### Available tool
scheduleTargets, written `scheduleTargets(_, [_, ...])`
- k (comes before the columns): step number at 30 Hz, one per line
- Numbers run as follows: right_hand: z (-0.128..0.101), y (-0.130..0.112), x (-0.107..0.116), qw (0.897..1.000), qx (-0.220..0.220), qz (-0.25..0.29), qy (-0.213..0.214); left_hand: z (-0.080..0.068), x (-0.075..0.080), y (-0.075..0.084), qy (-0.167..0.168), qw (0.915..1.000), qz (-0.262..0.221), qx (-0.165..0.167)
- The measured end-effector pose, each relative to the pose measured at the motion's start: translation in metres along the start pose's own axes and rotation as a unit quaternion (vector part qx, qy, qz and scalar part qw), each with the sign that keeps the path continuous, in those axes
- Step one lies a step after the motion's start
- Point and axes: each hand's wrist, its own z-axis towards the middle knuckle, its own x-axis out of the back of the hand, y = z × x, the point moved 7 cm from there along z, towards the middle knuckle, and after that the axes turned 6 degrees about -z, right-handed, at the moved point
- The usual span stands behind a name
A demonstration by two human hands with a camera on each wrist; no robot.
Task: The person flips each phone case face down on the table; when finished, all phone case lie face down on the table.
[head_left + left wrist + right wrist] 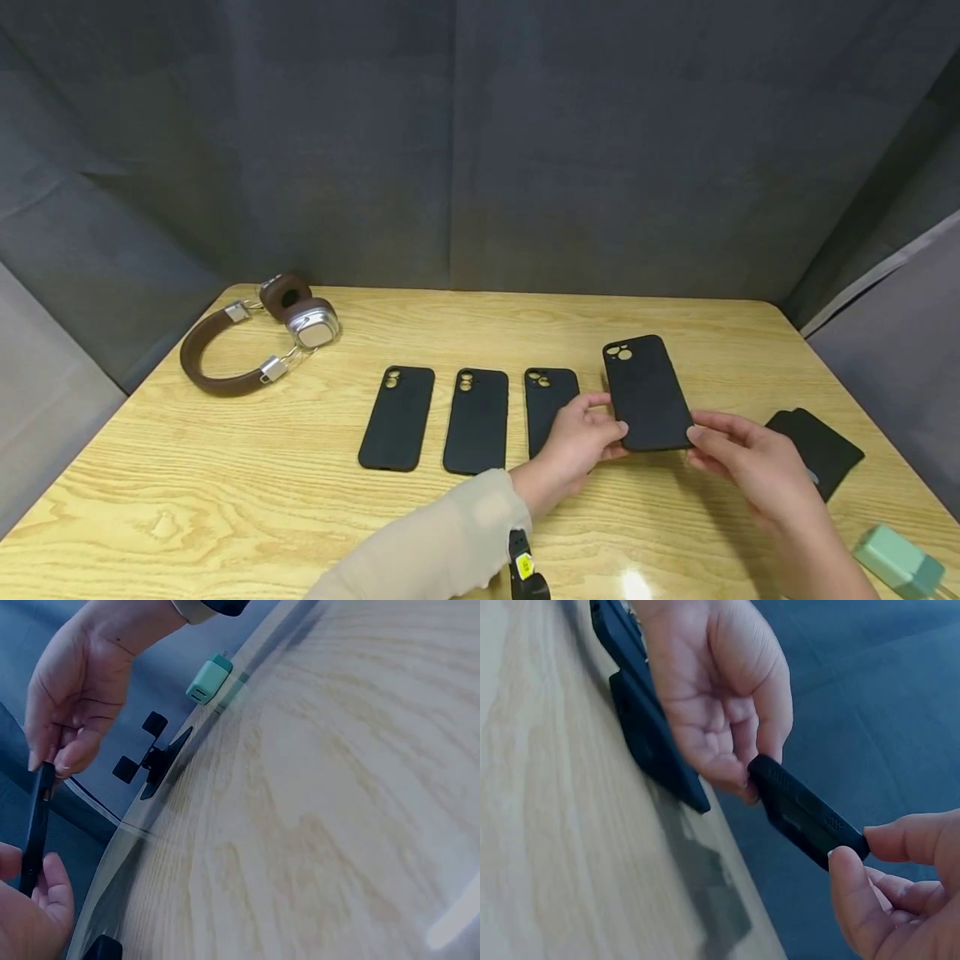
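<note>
Between both hands, a black phone case [648,396] is raised above the wooden table, its back with the camera cutouts facing up. The left hand [581,437] pinches its lower left corner, thumb on top. At the lower right corner the right hand [765,467] pinches it the same way. The right wrist view shows the held case [806,814] edge-on, gripped at both ends. Three more black cases lie in a row to the left: a far-left case [397,421], a middle case [477,425] and a right-hand case [547,404], partly hidden behind the left hand.
Brown headphones [197,346] lie at the table's back left. Beyond the right hand stands a black stand [156,761] with a flat base and two small pads. A mint green charger plug [892,557] sits near the right edge. Dark curtains [450,150] enclose the table.
</note>
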Motion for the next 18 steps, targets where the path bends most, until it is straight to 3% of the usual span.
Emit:
scheduleTargets(12, [0.009,0.025,-0.004,0.998,-0.014,0.023,-0.055,0.003,0.0,-0.003,-0.015,0.9976,0.067,0.009])
scheduleTargets(18, [0.013,0.036,-0.006,0.997,-0.036,0.031,-0.064,0.005,0.0,-0.004,-0.005,0.99,0.14,0.018])
